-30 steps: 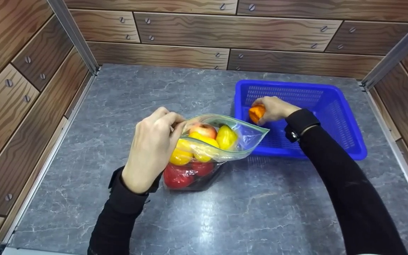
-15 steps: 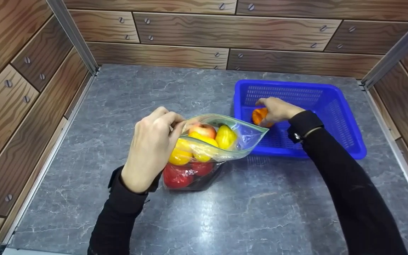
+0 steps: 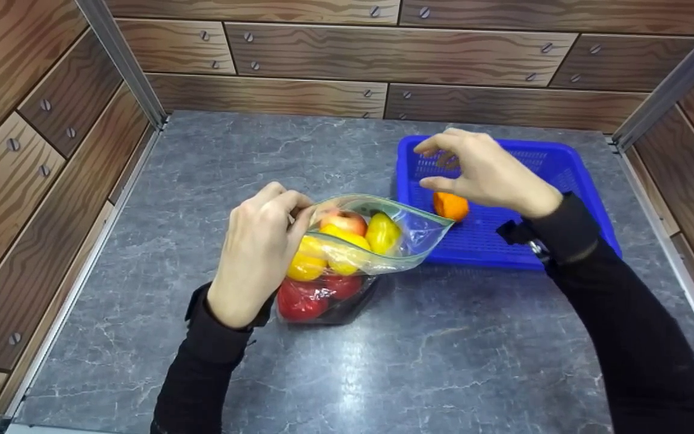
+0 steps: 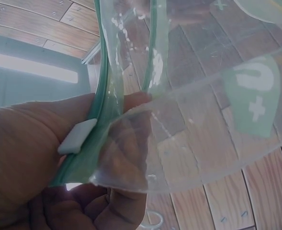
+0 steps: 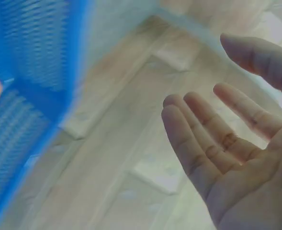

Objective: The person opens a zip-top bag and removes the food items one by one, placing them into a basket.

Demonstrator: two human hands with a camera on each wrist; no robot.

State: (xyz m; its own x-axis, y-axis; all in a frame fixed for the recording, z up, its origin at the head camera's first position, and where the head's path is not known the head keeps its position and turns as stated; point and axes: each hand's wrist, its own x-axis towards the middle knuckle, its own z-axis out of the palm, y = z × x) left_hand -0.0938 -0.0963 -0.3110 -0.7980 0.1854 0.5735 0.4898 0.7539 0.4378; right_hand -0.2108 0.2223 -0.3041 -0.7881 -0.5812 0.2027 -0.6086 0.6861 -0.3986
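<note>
The person's right hand (image 3: 487,172) hangs over a blue basket (image 3: 491,263), thumb well apart from loosely curved fingers, holding nothing. The left hand (image 3: 256,250) pinches the rim of a clear plastic bag (image 3: 383,264) between thumb and fingers, close to a white slider (image 4: 77,136) on its green zip. The bag stands open-mouthed on the grey table (image 3: 443,349), with red and yellow fruit (image 3: 384,234) inside. Below the right hand, an orange fruit (image 3: 451,207) lies in the basket towards its left end; its exact kind is unclear. It looks smooth, firm and fairly light, best cupped round its sides with thumb opposite fingers. The bag is probably limp and slippery, its weight low down, so the stiffer zip edge seems the surest hold.
</note>
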